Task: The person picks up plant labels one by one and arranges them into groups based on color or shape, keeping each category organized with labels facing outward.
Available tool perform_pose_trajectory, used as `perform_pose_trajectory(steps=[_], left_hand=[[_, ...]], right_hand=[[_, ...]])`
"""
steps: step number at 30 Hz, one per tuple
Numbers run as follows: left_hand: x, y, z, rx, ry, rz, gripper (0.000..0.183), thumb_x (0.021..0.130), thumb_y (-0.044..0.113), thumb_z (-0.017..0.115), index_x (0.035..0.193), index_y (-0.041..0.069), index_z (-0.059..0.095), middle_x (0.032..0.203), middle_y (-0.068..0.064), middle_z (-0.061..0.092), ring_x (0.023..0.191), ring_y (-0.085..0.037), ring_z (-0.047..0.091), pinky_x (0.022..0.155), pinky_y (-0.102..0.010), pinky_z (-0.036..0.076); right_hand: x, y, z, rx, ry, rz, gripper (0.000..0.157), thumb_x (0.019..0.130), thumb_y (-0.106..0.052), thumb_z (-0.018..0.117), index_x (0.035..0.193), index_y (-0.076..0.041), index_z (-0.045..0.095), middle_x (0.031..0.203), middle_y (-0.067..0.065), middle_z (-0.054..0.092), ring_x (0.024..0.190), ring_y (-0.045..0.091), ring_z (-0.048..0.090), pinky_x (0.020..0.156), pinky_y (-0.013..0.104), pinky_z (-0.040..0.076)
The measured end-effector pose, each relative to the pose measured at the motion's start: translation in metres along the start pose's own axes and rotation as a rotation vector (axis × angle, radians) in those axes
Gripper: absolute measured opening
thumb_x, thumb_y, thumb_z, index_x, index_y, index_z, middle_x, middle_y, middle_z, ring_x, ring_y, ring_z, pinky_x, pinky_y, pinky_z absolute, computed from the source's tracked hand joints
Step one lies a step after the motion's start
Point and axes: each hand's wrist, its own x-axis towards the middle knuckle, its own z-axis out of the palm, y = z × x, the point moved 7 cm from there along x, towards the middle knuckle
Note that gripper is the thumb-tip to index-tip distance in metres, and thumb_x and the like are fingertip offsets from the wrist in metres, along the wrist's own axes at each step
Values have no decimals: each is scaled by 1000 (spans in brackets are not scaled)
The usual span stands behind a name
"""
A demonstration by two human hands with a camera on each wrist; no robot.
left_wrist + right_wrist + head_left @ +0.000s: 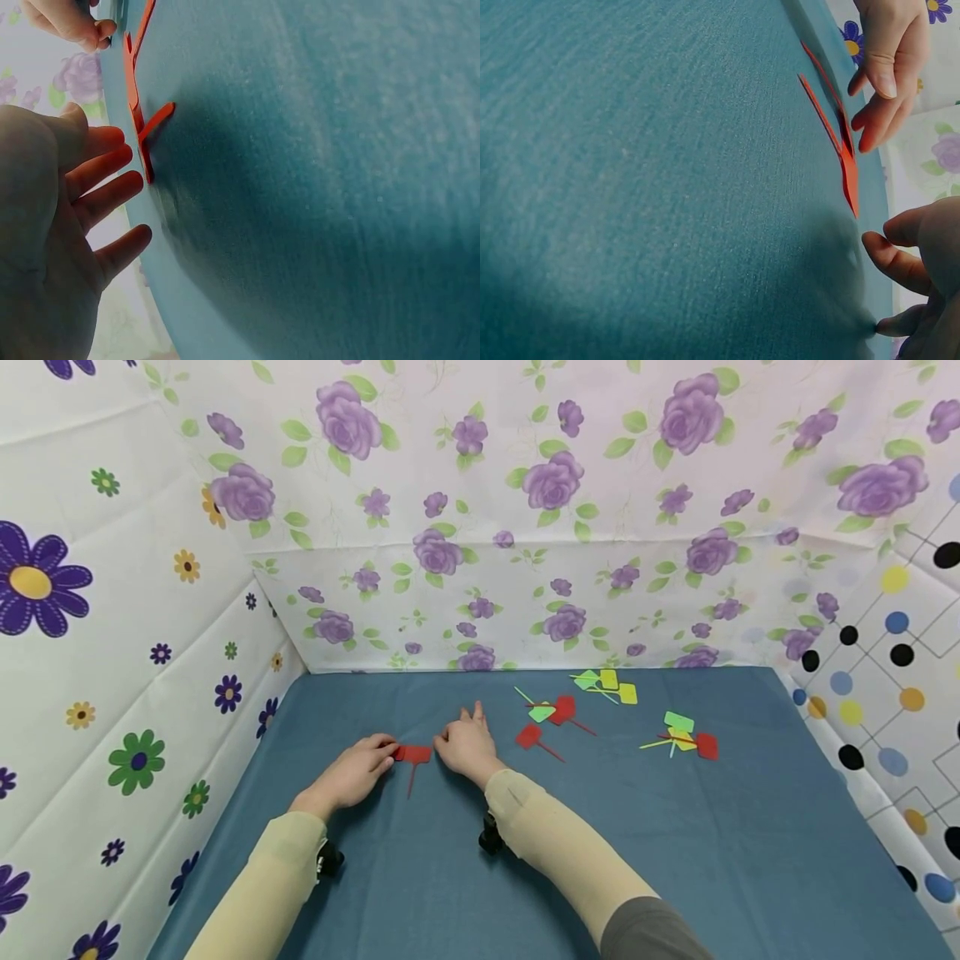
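Red tags (420,754) are laid touching on the blue counter (390,877), between both hands. Beside them, the left hand (358,774) is set with its grip wide; the right hand (471,748) is relaxed, its thumb set near the forefinger.

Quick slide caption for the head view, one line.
Two red T-shaped plant labels lie between left hand and right hand on blue cloth, more red, yellow and green labels scattered rightward.

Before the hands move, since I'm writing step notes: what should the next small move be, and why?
Probably the right hand should reach for the lone red tag: it lies to that hand's right, apart from the nearest mixed pile; that hand seems empty, and two red tags lie together beside the left hand.
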Motion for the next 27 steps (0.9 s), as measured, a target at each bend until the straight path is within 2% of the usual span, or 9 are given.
perform_pose_trajectory(steps=[4,11,15,19,23,25,27], left_hand=[[-1,3,-2,25,22,14,44,116,22,51,152,-3,58,154,-21,53,140,-42,51,117,-62,43],[-2,14,-4,74,62,87,44,114,22,57,151,-2,60,154,-20,54,141,-42,52,117,-62,43],[-3,23,-1,79,48,140,48,111,22,62,153,0,58,159,-19,52,148,-42,46,124,-62,35],[-5,31,5,44,-3,159,56,110,23,65,159,0,50,166,-18,44,156,-40,36,131,-58,23],[-5,37,10,22,-38,164,61,109,22,65,162,-1,44,169,-17,39,158,-39,32,132,-53,20],[-5,40,11,27,-53,158,62,110,22,65,163,0,42,170,-16,38,159,-37,31,133,-52,19],[-4,42,11,33,-64,158,62,110,21,64,164,1,41,170,-16,37,159,-37,30,133,-52,19]], right_hand=[[0,0,-1,-1,3,-5,46,111,-30,60,68,-18,72,161,28,45,162,47,12,131,55,24],[-1,3,-5,0,9,-8,41,111,-30,60,76,-17,77,161,28,46,161,48,14,131,54,23],[-3,7,-11,9,16,-28,40,111,-31,60,77,-17,76,158,29,49,161,48,16,132,54,22],[-9,15,-19,43,20,-61,35,111,-31,62,86,-15,80,157,29,50,161,48,17,129,56,30],[-19,30,-27,69,4,-88,28,110,-33,64,106,-13,83,162,29,44,161,47,13,124,55,39],[-26,38,-32,84,-1,-94,28,110,-34,64,111,-14,83,164,28,41,162,46,11,117,54,48],[-32,45,-37,109,-5,-99,27,109,-35,65,111,-14,83,166,27,38,163,45,9,105,53,58]])
